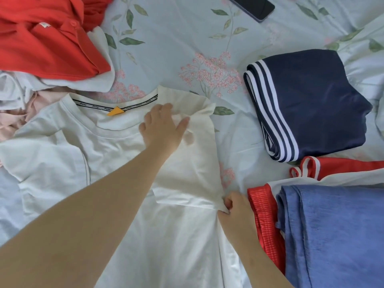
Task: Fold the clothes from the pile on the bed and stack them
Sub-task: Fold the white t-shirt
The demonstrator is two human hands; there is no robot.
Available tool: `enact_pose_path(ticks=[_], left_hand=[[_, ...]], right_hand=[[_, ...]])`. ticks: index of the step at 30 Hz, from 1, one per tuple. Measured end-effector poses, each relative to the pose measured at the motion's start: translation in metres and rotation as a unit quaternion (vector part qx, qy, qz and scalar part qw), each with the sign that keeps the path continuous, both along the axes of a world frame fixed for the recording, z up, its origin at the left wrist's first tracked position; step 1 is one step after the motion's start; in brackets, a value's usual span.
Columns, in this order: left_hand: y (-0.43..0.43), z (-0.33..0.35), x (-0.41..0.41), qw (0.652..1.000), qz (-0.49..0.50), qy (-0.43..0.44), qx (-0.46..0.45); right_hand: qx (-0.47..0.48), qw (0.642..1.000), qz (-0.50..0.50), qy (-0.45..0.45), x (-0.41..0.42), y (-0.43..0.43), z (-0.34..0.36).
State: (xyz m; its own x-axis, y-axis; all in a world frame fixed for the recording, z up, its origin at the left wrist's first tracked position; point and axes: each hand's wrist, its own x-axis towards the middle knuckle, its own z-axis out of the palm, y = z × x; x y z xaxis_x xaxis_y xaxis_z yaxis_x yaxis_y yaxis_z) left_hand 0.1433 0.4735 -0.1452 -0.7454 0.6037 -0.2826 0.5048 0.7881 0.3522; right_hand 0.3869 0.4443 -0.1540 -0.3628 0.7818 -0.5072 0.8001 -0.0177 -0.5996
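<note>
The bed (176, 38) has a pale blue sheet printed with pink blossoms and green leaves. A white T-shirt (62, 159) lies spread on it, collar at the far end. At far left sits a loose pile (41, 42) of red, white and pink clothes. On the right lie 1 folded navy garment (311, 100) with white stripes and, nearer, a stack (332, 235) topped in blue. A dark phone (251, 7) rests at the far edge.

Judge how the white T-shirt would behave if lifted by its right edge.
Likely floppy: the white T-shirt wrinkles and its sleeve lies folded over under the left hand. Probably light: the right hand gathers its edge with a pinch. Unsupported parts would likely sag.
</note>
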Motion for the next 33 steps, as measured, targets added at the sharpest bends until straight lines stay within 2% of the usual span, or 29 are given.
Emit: enact_pose_path(ticks=[2,4,5,8,10,14,18,21,25,28,29,31,33], left_hand=[[-0.022,0.001,-0.003,0.993,0.114,-0.015,0.018],[-0.042,0.001,0.000,0.967,0.233,-0.104,0.028],[-0.051,0.002,0.006,0.954,0.259,-0.150,0.021],[-0.074,0.000,0.021,0.925,0.259,-0.276,-0.018],[-0.087,0.003,0.019,0.879,0.284,-0.381,0.023],[-0.109,0.009,0.014,0.829,0.317,-0.446,0.118],[-0.123,0.010,0.028,0.858,0.215,-0.465,0.046],[-0.128,0.007,0.026,0.877,0.209,-0.432,0.026],[-0.127,0.007,0.030,0.952,0.175,-0.249,-0.038],[-0.118,0.009,0.043,0.989,0.089,-0.119,-0.009],[-0.114,0.008,0.049,0.995,0.016,-0.092,-0.017],[-0.109,0.003,0.059,0.987,-0.120,-0.037,-0.098],[-0.102,0.005,0.064,0.980,-0.135,0.008,-0.146]], right_hand=[[-0.021,1.000,-0.005,-0.014,-0.004,0.001,-0.002],[-0.032,0.999,-0.003,-0.024,-0.006,0.002,-0.004],[-0.036,0.999,-0.007,-0.024,-0.007,0.002,-0.004],[-0.039,0.999,-0.012,-0.027,-0.010,0.004,-0.003],[-0.038,0.999,-0.016,-0.029,-0.010,0.005,-0.002],[-0.030,0.999,-0.009,-0.024,-0.010,0.002,0.000],[-0.008,1.000,-0.012,-0.022,-0.007,-0.004,0.004],[0.002,0.999,-0.030,-0.028,-0.001,-0.005,0.005],[0.016,0.998,-0.052,-0.040,0.008,-0.013,0.008],[0.056,0.989,-0.130,-0.052,0.017,-0.020,0.013],[0.059,0.985,-0.154,-0.052,0.019,-0.022,0.015],[0.044,0.981,-0.181,-0.048,0.021,-0.022,0.016],[0.015,0.983,-0.178,-0.044,0.019,-0.021,0.017]])
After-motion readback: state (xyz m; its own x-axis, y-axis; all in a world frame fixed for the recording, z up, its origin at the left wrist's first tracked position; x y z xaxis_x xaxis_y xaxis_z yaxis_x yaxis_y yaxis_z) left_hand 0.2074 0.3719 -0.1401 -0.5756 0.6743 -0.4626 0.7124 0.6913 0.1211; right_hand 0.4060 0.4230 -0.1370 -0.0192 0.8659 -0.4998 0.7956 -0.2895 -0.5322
